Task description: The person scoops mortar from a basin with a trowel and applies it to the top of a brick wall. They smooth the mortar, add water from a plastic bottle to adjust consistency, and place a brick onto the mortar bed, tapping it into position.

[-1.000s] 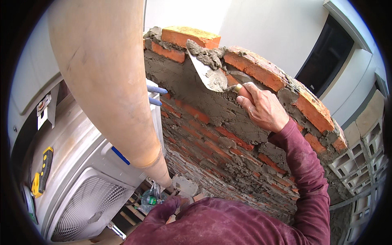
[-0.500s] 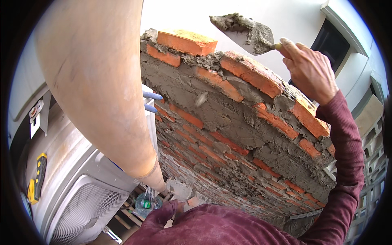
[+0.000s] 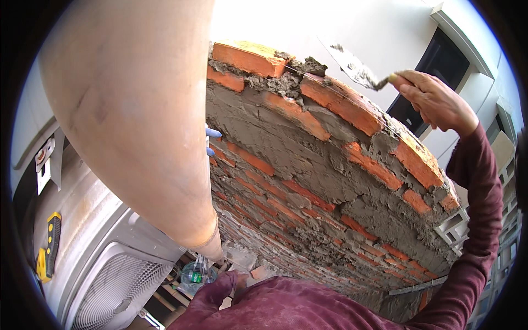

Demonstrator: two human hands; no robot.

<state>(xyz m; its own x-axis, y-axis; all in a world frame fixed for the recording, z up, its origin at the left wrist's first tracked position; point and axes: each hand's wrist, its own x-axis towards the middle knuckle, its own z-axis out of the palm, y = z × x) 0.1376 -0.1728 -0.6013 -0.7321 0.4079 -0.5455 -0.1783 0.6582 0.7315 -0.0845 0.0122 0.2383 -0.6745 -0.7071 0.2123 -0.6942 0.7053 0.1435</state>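
Observation:
My right hand [image 3: 437, 99] is closed round the handle of a trowel [image 3: 352, 65], raised just beyond the top of a brick wall [image 3: 308, 159]. Only smears of grey mortar cling to its tilted blade. A lump of wet mortar [image 3: 308, 67] sits in the gap between two top bricks, the left one [image 3: 247, 58] and a longer one [image 3: 341, 104]. A thin string runs along that top course. Low down by the foot of a thick pipe is my left hand [image 3: 240, 279], mostly hidden by its sleeve, its fingers not clear.
The wide beige pipe [image 3: 132, 121] bulges across the left side. Beside it stands an air-conditioner outdoor unit [image 3: 118, 286] with a yellow-and-black utility knife [image 3: 50, 247] on top. A clear plastic bottle [image 3: 193, 275] is below. Beyond the wall are a dark window [image 3: 440, 66] and pale breeze blocks [image 3: 455, 228].
The trowel's load of mortar is mostly gone from the blade, and a lump now lies in the gap between the top bricks. My right hand has moved right and slightly down.

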